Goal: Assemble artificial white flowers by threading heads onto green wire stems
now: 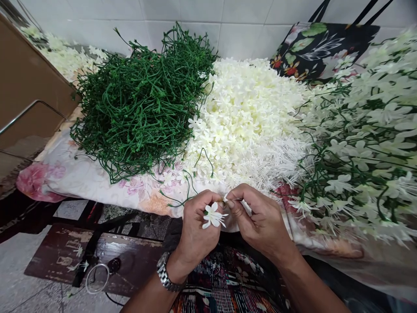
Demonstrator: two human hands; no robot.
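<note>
- Now, the left hand [199, 226] grasps one green stem [177, 203], one white flower [212, 215] by its thumb.
- The right hand [262, 217] pinches one small white piece [225, 198] at the left fingertips.
- Behind both: one green stem heap [140, 104], one white blossom heap [247, 104].

The left hand [200, 230] and right hand [262, 219] pinch close together, fingers [249, 193] curled and tips nearly meeting, forearms [314, 280] angling inward behind them.

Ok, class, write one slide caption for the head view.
A white flower in the left hand, a small white piece in the right hand, heaped green stems and white blossoms beyond.
</note>
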